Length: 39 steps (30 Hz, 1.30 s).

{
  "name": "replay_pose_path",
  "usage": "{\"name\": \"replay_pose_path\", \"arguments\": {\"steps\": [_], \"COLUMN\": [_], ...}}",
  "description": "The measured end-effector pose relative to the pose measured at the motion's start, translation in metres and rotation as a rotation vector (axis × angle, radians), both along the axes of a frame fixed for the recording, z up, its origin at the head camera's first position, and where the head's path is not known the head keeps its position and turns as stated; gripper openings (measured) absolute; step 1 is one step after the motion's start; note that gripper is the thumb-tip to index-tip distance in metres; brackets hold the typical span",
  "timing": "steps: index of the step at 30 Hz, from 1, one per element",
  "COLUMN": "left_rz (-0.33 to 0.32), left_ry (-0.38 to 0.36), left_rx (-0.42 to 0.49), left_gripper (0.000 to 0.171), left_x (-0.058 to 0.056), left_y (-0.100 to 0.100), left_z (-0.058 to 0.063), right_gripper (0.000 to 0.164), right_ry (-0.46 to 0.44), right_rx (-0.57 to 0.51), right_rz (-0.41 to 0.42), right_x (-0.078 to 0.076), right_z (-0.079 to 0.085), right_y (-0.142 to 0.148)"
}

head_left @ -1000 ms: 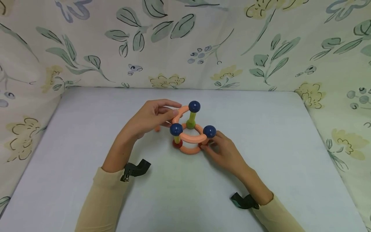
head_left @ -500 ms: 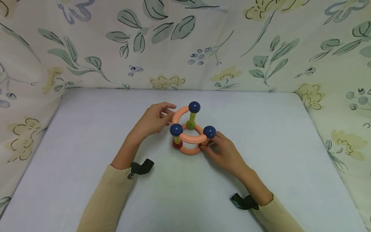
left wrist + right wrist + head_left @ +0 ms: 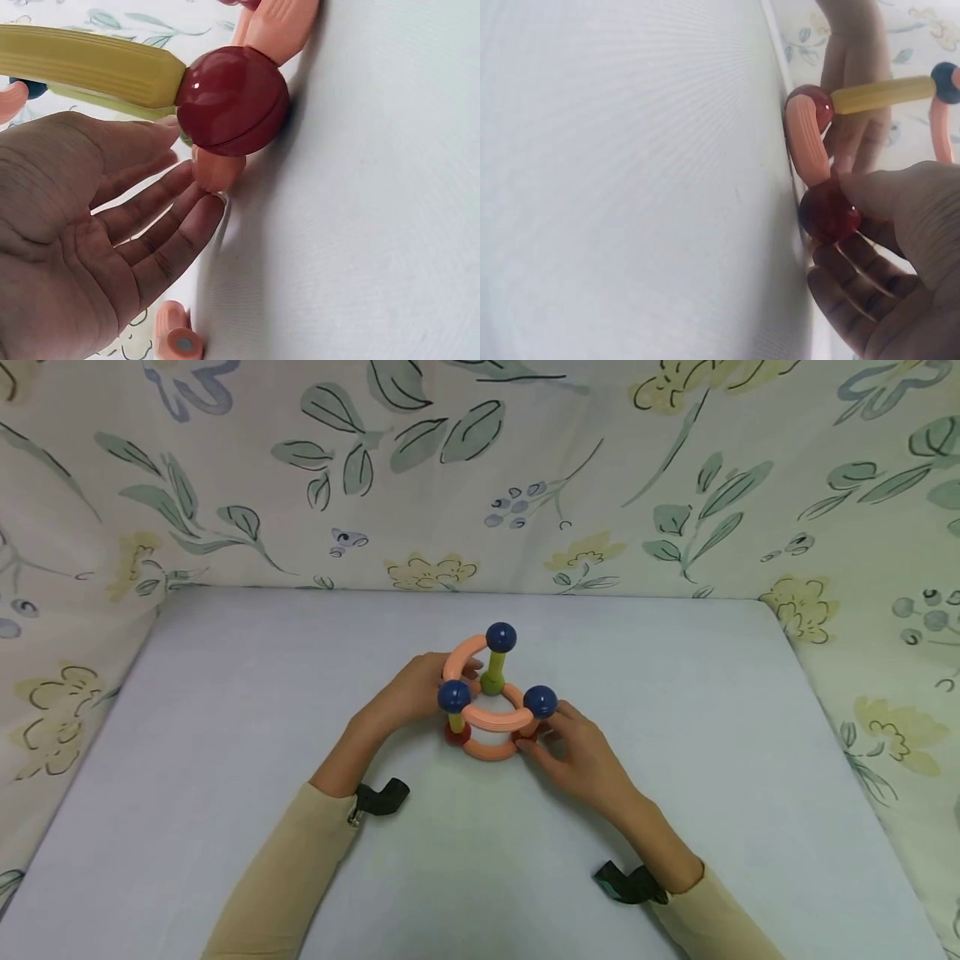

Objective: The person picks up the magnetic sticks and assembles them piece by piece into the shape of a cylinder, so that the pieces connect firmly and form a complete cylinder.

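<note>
A magnetic ball-and-rod frame (image 3: pixel 497 720) stands mid-table in the head view. Its lower ring has red balls and one green ball (image 3: pixel 492 682) joined by curved orange rods. Upright yellow-green rods carry blue balls (image 3: pixel 454 696), with orange arcs between them on top. In the right wrist view, my right hand (image 3: pixel 588 758) pinches the near-right red ball (image 3: pixel 831 214) between thumb and fingers. My left hand (image 3: pixel 408 693) reaches behind the frame's left side. Its thumb lies by the other red ball (image 3: pixel 232 101), with fingertips round the lower curved orange rod (image 3: pixel 217 171).
A loose orange rod (image 3: pixel 172 330) with a metal end lies beyond the left hand, hidden in the head view. The white table (image 3: pixel 712 735) ends at a floral cloth (image 3: pixel 480 485) behind. Black wrist straps (image 3: pixel 382 797) sit at both cuffs.
My left hand has let go of the upper left orange arc, backed off, then come in lower behind the frame. The right hand and the frame have stayed in place.
</note>
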State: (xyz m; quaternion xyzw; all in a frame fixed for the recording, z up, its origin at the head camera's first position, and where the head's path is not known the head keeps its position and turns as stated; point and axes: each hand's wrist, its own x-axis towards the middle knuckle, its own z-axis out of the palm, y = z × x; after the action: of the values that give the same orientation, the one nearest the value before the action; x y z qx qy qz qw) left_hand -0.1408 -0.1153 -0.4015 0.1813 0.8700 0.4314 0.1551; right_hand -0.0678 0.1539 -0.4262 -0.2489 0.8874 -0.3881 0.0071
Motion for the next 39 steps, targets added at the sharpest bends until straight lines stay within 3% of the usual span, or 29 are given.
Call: {"name": "replay_pose_path", "arguments": {"steps": [11,18,22,26,31,39], "left_rz": [0.044,0.028,0.028,0.013,0.008,0.015], "left_ry": [0.018,0.036,0.005,-0.007,0.043,0.110], "left_rx": [-0.079,-0.088,-0.081,-0.074,-0.076,-0.122], "left_gripper": [0.031,0.033,0.034,0.039,0.035,0.033], "left_x": [0.001,0.003,0.003,0.005,0.003,0.002], "left_y": [0.002,0.001,0.000,-0.001,-0.002,0.006], "left_z": [-0.001,0.001,0.002,0.005,0.009,-0.001], "right_gripper": [0.029,0.031,0.029,0.031,0.035,0.033], "right_ry": [0.018,0.004,0.015,0.031,0.021,-0.002], "right_rx": [-0.021,-0.021,-0.011,-0.013,-0.022,-0.030], "right_rz": [-0.003,0.000,-0.006,0.008,0.062,0.101], "right_x": [0.000,-0.001,-0.002,-0.008,-0.023,-0.035], "right_z": [-0.001,-0.001,0.001,0.004,0.003,0.000], "right_y": [-0.001,-0.001,0.000,0.004,0.006,0.012]}}
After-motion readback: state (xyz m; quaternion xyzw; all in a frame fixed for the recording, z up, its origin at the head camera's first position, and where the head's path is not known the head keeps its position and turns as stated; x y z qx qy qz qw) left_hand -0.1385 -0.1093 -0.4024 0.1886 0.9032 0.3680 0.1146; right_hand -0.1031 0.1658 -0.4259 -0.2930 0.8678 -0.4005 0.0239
